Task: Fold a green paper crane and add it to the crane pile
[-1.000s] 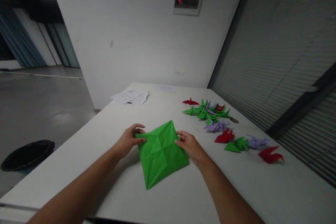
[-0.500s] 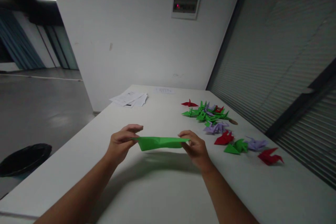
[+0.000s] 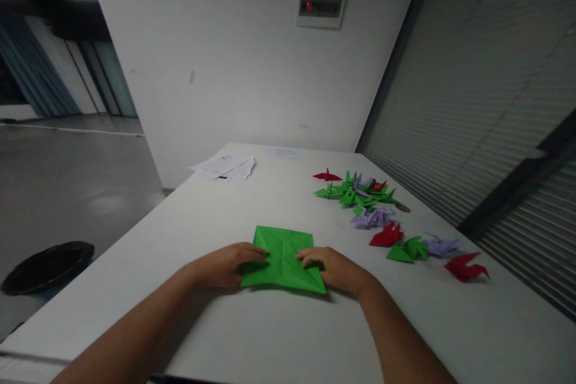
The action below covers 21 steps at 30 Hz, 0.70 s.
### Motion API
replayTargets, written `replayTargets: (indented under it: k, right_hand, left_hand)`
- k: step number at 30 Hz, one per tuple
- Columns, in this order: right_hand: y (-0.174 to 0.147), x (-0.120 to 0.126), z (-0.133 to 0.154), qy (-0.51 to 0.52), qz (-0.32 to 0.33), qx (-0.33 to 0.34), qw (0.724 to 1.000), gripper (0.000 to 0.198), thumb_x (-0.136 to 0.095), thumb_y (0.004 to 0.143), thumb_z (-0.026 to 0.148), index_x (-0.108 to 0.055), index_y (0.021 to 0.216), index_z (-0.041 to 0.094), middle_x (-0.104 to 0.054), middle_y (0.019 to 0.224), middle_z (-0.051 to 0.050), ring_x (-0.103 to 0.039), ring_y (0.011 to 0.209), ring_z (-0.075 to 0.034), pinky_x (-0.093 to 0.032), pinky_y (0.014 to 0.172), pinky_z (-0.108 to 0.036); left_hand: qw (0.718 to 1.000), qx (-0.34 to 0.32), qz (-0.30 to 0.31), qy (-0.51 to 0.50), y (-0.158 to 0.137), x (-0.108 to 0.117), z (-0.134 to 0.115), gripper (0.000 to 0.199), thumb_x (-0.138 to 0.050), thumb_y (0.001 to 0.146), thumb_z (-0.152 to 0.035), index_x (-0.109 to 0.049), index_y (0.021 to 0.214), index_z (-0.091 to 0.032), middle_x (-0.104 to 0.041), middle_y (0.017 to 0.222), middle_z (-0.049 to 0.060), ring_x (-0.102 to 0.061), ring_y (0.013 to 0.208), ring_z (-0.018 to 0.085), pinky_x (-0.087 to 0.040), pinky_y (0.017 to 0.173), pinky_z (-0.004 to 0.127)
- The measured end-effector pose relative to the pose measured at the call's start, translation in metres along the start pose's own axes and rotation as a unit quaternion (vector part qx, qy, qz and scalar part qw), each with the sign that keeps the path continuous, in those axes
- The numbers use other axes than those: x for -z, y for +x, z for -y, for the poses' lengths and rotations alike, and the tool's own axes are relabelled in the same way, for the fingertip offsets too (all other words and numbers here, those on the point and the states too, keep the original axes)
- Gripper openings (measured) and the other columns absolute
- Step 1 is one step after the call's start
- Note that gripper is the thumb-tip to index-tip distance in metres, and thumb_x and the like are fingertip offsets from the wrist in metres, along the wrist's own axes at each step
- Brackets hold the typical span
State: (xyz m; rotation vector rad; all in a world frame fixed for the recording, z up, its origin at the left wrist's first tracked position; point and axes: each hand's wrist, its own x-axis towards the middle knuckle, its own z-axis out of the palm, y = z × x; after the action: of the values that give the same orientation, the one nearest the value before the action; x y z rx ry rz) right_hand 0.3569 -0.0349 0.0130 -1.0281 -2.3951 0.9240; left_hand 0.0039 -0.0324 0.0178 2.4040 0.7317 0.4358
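A square sheet of green origami paper (image 3: 283,261) with crease lines lies spread out low over the white table, its near edge slightly raised and casting a shadow. My left hand (image 3: 229,264) grips its left edge, fingers on top and the thumb side at the rim. On the opposite edge, my right hand (image 3: 335,267) holds the sheet the same way, its fingertips curled onto the top face. Parts of both thumbs are hidden.
A heap of folded paper cranes (image 3: 355,192) in green, purple and red sits at the right. More cranes, among them a red crane (image 3: 467,267), trail toward me. Printed sheets (image 3: 225,167) lie back left. A black-lined bin (image 3: 47,267) stands left of the table (image 3: 189,210).
The green paper was held up nearly edge-on; now it is lowered and faces upward, opened out flat. Both hands came down with it and moved closer together.
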Motion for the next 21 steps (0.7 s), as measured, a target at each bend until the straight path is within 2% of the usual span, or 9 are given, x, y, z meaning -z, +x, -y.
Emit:
replayTargets:
  k: [3,7,10,13,16,19,21]
  right_hand:
    - [0.0,0.0,0.002,-0.011,0.004,-0.02,1.0,0.043,-0.062,0.076,0.009,-0.076,0.113,0.024,-0.066,0.142,-0.008,-0.061,0.133,-0.027,-0.044,0.115,-0.044]
    - [0.0,0.002,0.0,-0.022,0.005,-0.009,1.0,0.049,-0.061,0.074,0.006,-0.074,0.118,0.021,-0.067,0.141,-0.013,-0.062,0.132,-0.028,-0.044,0.115,-0.047]
    - [0.0,0.003,-0.003,-0.015,0.0,0.013,1.0,0.04,-0.064,0.078,0.012,-0.075,0.116,0.02,-0.069,0.136,-0.015,-0.064,0.129,-0.03,-0.046,0.113,-0.049]
    - [0.0,0.001,-0.004,0.005,-0.02,0.022,1.0,0.03,-0.072,0.084,0.028,-0.076,0.112,0.019,-0.073,0.129,-0.016,-0.067,0.123,-0.031,-0.049,0.109,-0.048]
    - [0.002,-0.001,-0.001,0.036,-0.063,-0.029,0.997,0.026,-0.07,0.087,0.034,-0.076,0.108,0.019,-0.077,0.116,-0.012,-0.071,0.107,-0.029,-0.055,0.097,-0.044]
    - [0.006,-0.005,-0.001,0.059,-0.104,-0.069,0.991,0.021,-0.066,0.089,0.031,-0.073,0.105,0.019,-0.076,0.101,-0.007,-0.07,0.092,-0.024,-0.056,0.085,-0.037]
    - [0.011,-0.009,-0.005,0.074,-0.138,-0.08,0.984,0.023,-0.067,0.087,0.028,-0.069,0.107,0.019,-0.075,0.097,-0.005,-0.069,0.089,-0.022,-0.055,0.081,-0.033]
  left_hand:
    - [1.0,-0.001,0.002,0.024,0.001,-0.002,0.003,0.057,-0.066,0.082,-0.009,-0.067,0.136,-0.026,-0.066,0.141,0.011,-0.059,0.133,0.027,-0.044,0.115,0.042]
    - [0.999,-0.027,-0.016,0.041,0.002,-0.004,0.01,0.051,-0.061,0.085,-0.009,-0.067,0.134,-0.023,-0.069,0.133,0.012,-0.063,0.124,0.026,-0.049,0.109,0.041]
    - [0.998,-0.038,-0.035,0.048,0.002,-0.006,0.016,0.045,-0.059,0.087,-0.008,-0.068,0.129,-0.021,-0.071,0.127,0.012,-0.065,0.118,0.025,-0.051,0.105,0.039]
    - [0.997,-0.03,-0.046,0.049,0.003,-0.007,0.017,0.037,-0.059,0.089,-0.01,-0.07,0.123,-0.021,-0.073,0.12,0.011,-0.066,0.113,0.024,-0.051,0.101,0.037]
    - [0.997,-0.006,-0.059,0.053,0.004,-0.006,0.012,0.024,-0.058,0.093,-0.016,-0.07,0.113,-0.021,-0.074,0.108,0.008,-0.068,0.102,0.023,-0.051,0.092,0.034]
    - [0.995,0.043,-0.082,0.028,0.005,-0.008,0.007,0.012,-0.056,0.096,-0.023,-0.068,0.098,-0.02,-0.072,0.092,0.004,-0.067,0.085,0.018,-0.049,0.078,0.028]
    - [0.991,0.086,-0.104,0.0,0.005,-0.011,0.008,0.009,-0.057,0.095,-0.026,-0.064,0.098,-0.02,-0.069,0.082,0.001,-0.064,0.075,0.016,-0.046,0.069,0.026]
